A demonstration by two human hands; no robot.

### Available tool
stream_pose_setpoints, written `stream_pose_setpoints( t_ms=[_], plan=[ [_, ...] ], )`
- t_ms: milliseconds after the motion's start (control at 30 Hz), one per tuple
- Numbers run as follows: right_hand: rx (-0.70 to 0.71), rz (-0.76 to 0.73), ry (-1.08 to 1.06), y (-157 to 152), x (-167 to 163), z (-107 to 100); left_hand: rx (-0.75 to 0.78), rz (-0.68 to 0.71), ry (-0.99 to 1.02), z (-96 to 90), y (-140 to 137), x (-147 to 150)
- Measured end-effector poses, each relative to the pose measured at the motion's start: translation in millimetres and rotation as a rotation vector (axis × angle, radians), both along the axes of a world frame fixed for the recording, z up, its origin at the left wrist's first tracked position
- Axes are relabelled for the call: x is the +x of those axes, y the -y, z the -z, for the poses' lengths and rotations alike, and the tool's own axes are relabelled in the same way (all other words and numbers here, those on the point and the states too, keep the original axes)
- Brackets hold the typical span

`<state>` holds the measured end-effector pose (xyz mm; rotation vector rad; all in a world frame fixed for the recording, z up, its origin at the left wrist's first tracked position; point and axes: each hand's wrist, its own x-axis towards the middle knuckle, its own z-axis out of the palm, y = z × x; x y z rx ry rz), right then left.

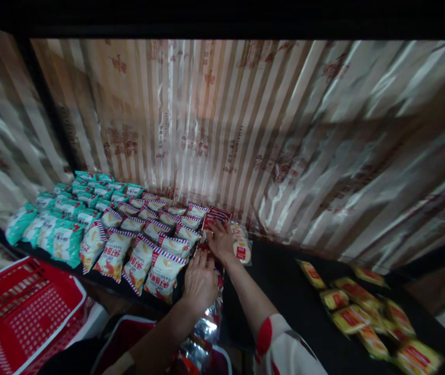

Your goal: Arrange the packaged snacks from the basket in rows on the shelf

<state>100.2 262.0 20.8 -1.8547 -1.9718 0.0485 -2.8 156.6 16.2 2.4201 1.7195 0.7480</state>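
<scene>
A dark red snack packet stands at the back of the shelf. Against it rests my right hand, its fingers apart and bent at the tips. Closer to me, my left hand has its fingers curled together over a red-and-silver packet, mostly covered by the hand. Shiny silver packaging runs from below that hand toward the basket under the shelf. Just left of both hands stand rows of white snack bags with striped tops. A clear pack of round pale biscuits lies right of my right hand.
Teal snack bags fill the shelf's left end. Yellow packets lie loosely at right on the black shelf. A red basket stands lower left; another basket is below my left forearm. Striped sheeting hangs behind.
</scene>
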Motion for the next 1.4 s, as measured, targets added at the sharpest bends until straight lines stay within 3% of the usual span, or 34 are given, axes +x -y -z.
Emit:
stream_pose_setpoints(
  t_ms=[233, 1133, 1400],
  plan=[
    [-0.221, 0.099, 0.108, -23, -18, 1, -0.085, 0.033, 0.054, 15.0, 9, -6],
    [-0.162, 0.061, 0.195, -29, -16, 4, -0.045, 0.04, 0.135, 28.6, 5, -1],
    [-0.126, 0.024, 0.241, -34, -20, 6, -0.043, 0.057, 0.118, 25.4, 3, -5]
  ],
)
